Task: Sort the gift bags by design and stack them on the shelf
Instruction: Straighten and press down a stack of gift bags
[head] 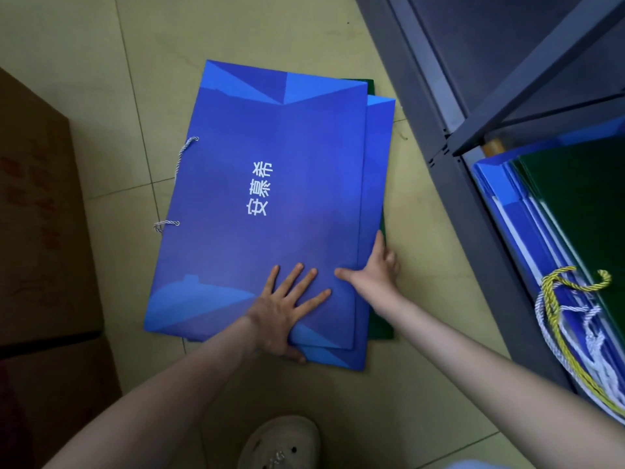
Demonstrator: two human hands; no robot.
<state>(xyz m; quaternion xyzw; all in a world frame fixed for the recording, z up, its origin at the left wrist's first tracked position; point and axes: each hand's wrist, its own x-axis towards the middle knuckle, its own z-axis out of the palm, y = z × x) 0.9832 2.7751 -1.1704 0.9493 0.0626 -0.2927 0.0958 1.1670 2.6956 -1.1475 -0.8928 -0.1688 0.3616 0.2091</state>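
A flat blue gift bag (263, 170) with white characters lies on top of a small pile on the tiled floor. A second blue bag (380, 157) sticks out under it on the right, and a green bag (380, 328) peeks from the bottom. My left hand (287, 309) lies flat with spread fingers on the top bag's near edge. My right hand (375, 269) grips the top bag's right edge, thumb on top and fingers underneath. On the shelf (487, 211) at the right stand more blue bags (521, 231) and a green bag (581, 204).
A brown cardboard box (40, 231) stands on the floor at the left. The grey metal shelf frame (436, 106) runs along the right. Rope handles, yellow and white (571, 333), hang off the shelved bags. My shoe (280, 441) is at the bottom.
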